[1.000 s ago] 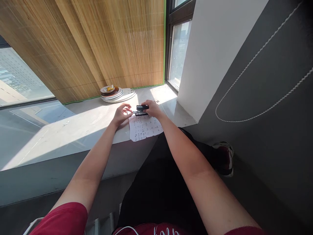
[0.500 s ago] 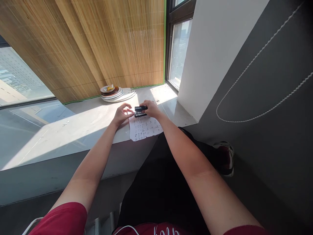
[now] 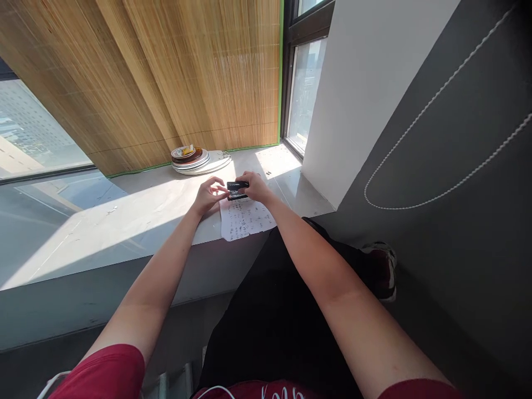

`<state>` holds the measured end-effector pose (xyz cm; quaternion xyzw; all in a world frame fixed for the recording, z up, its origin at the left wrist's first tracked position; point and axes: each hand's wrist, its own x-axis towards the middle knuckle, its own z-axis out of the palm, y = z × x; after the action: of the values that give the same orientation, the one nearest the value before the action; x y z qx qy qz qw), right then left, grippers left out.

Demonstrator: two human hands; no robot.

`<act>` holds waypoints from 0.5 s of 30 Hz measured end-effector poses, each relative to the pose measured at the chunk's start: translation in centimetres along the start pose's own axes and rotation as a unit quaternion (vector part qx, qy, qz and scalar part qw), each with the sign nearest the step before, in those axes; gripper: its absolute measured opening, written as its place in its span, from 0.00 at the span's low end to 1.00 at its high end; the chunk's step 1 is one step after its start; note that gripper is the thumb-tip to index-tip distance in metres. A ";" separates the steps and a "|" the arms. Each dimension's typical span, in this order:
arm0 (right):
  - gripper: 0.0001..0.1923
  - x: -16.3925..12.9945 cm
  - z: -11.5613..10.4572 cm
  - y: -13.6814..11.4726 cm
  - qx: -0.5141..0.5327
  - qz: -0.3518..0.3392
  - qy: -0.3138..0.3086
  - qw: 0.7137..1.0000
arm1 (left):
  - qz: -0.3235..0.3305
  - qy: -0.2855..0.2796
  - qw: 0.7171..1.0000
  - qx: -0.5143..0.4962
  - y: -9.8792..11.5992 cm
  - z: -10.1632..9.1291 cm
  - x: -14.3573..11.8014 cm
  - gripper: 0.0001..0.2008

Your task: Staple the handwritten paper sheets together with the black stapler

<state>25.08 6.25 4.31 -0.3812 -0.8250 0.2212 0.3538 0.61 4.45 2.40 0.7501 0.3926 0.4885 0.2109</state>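
Note:
A black stapler (image 3: pixel 237 189) is held just above the far edge of a sheet of paper with handwriting (image 3: pixel 246 218) that lies on the grey window sill (image 3: pixel 137 213). My right hand (image 3: pixel 254 188) grips the stapler from its right end. My left hand (image 3: pixel 209 194) is at the stapler's left end, fingertips pinched against its tip. Whether the stapler's jaws are closed is too small to tell.
A stack of plates (image 3: pixel 195 159) with food scraps stands farther back on the sill, against the bamboo blind (image 3: pixel 174 77). A white wall pillar (image 3: pixel 357 94) bounds the sill on the right. My shoe (image 3: pixel 380 271) rests on the dark floor below.
The stapler's left end has drawn closer to my left hand, whose fingertips now touch it. Both hands have shifted slightly left.

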 end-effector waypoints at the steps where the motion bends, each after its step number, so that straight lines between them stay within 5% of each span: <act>1: 0.10 0.0 -0.3 -0.1 0.000 0.008 0.008 1.000 | -0.002 0.010 1.000 0.025 0.1 0.1 0.0 0.20; 4: 0.17 -0.2 -1.5 0.1 -0.016 0.065 0.063 0.996 | -0.003 0.002 0.994 0.113 0.2 0.3 -0.2 0.11; 9: 0.18 -1.0 -3.5 1.4 -0.081 0.199 0.174 0.961 | 0.003 -0.120 0.974 0.195 -1.0 0.4 -0.7 0.11; 15: 0.17 -1.5 -4.3 3.0 -0.130 0.282 0.157 0.938 | 0.000 -0.112 0.969 0.220 -1.8 -1.3 -0.9 0.08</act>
<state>30.40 7.36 4.57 -0.6706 -0.6390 0.1400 0.3499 -1.40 4.74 1.19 0.8282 0.4641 0.3027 0.0835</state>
